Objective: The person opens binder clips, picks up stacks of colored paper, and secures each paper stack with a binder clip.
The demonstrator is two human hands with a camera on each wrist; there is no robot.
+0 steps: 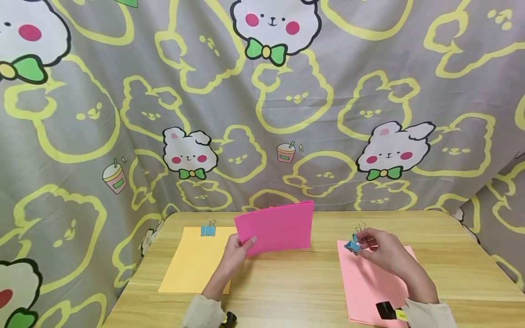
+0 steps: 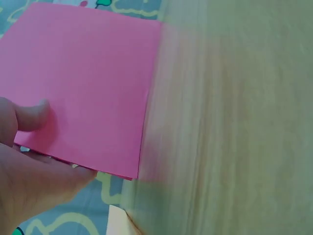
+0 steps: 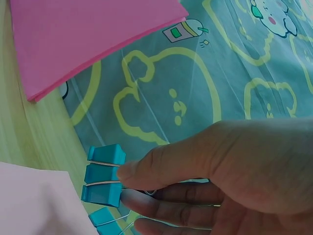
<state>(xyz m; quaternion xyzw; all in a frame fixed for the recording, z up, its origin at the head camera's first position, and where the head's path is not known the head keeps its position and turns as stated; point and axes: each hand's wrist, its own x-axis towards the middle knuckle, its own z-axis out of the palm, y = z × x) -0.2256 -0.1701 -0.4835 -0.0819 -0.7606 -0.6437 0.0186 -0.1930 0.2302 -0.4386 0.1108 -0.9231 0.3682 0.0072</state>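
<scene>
My left hand (image 1: 237, 252) grips a stack of magenta paper (image 1: 279, 228) by its lower left corner, thumb on the near face. The stack is raised and tilted above the table. In my right hand (image 1: 385, 253), thumb and fingers pinch a blue binder clip (image 3: 103, 175) by its wire handles. It hangs over the top end of a pink paper stack (image 1: 377, 282). A second blue binder clip (image 3: 106, 221) shows just below it at the pink stack's edge, partly hidden by the fingers.
A yellow paper stack (image 1: 197, 259) lies at the left with a blue binder clip (image 1: 208, 231) on its top edge. The wooden table (image 1: 287, 287) meets a patterned grey curtain (image 1: 246, 136) at the back.
</scene>
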